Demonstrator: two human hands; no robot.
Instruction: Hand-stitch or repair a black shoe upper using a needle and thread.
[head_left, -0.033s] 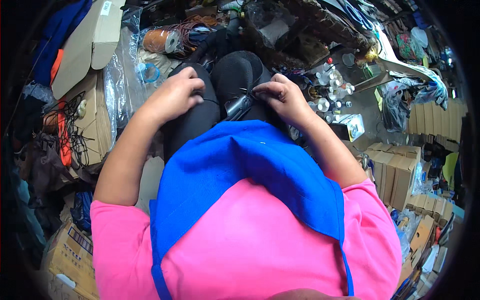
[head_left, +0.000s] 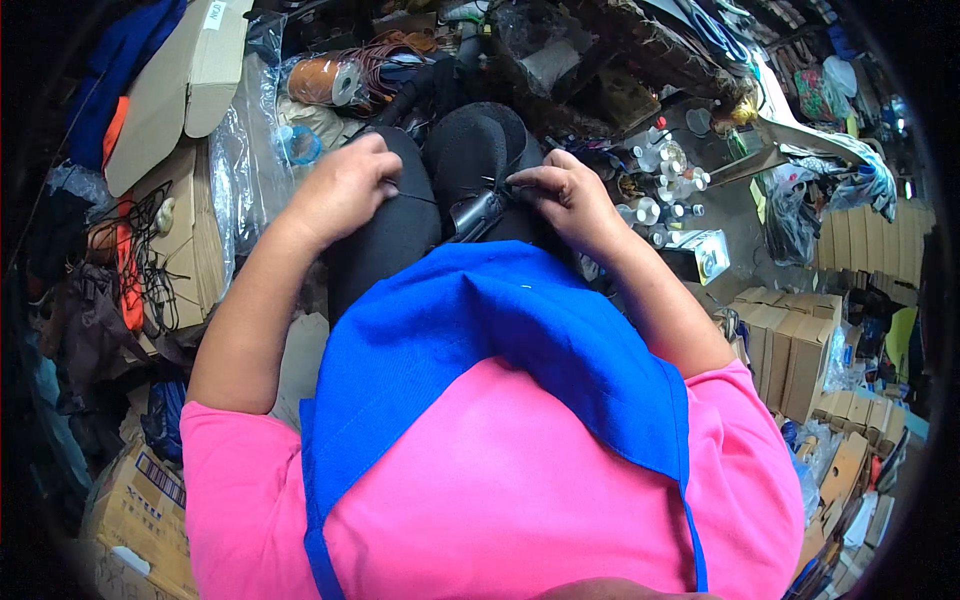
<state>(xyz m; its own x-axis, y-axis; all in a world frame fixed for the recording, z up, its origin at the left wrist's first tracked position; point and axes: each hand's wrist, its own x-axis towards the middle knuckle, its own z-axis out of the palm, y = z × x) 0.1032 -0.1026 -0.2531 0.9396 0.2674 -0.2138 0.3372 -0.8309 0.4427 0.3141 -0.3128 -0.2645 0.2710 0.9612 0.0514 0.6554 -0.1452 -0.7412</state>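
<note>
A shiny black leather piece (head_left: 476,214) rests between my dark-clad thighs; its full shape is hidden. Thin, pale needle-like tips stick up at its upper edge. My left hand (head_left: 352,188) is closed in a pinch over the left thigh, to the left of the leather. From its fingers a dark thread (head_left: 415,198) stretches across the thigh toward the piece. At the leather's right edge, my right hand (head_left: 572,198) is closed, thumb and forefinger pressed together; what they pinch is too small to make out. A blue apron (head_left: 480,300) lies over my lap.
An orange spool (head_left: 322,80) sits beyond my left hand, near clear plastic sheeting (head_left: 240,150) and cardboard (head_left: 180,100). Several small bottles (head_left: 660,165) stand to the right of my right hand. Stacked cardboard boxes (head_left: 785,340) are farther right.
My left hand has shifted slightly left, and its fingers look more curled. The right hand and the leather piece stay in place.
</note>
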